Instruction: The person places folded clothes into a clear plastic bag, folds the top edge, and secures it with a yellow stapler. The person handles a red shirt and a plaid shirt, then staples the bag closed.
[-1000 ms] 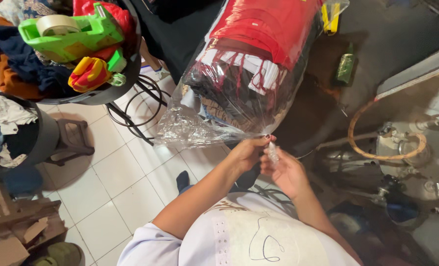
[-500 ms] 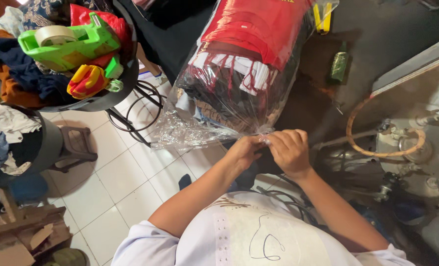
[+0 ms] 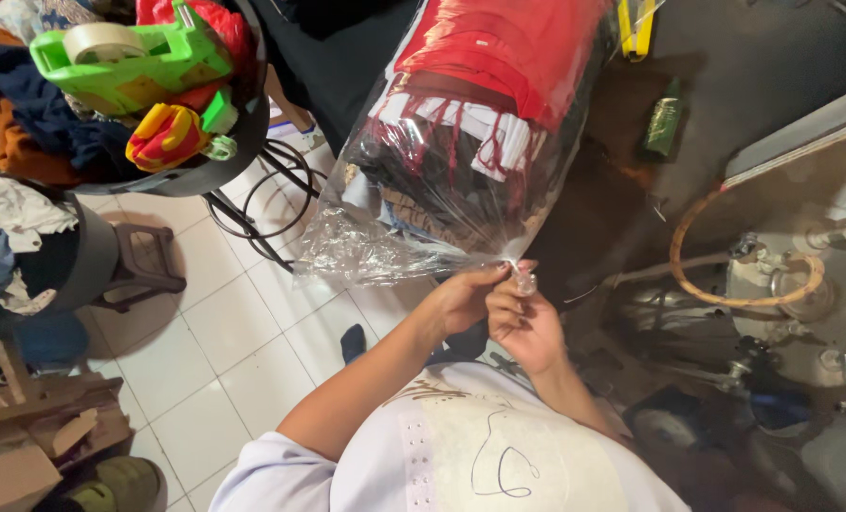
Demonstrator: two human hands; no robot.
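A large clear plastic bag (image 3: 461,161) stuffed with folded red, white and dark clothes lies in front of me. Its mouth is gathered into a twisted neck (image 3: 521,277) at the near end. My left hand (image 3: 463,299) pinches the gathered plastic just below the bag. My right hand (image 3: 527,327) grips the twisted tip between thumb and fingers. Both hands touch each other at the neck.
A round dark table (image 3: 186,175) at the left carries a green tape dispenser (image 3: 129,57) and piled clothes. A brown stool (image 3: 143,265) stands on white floor tiles. A green bottle (image 3: 663,118) and a tan hose loop (image 3: 736,256) lie at the right.
My right hand opened away from the left, then came back in; it now holds the twisted tip of the bag's neck slightly farther right. The bag barely shifted.
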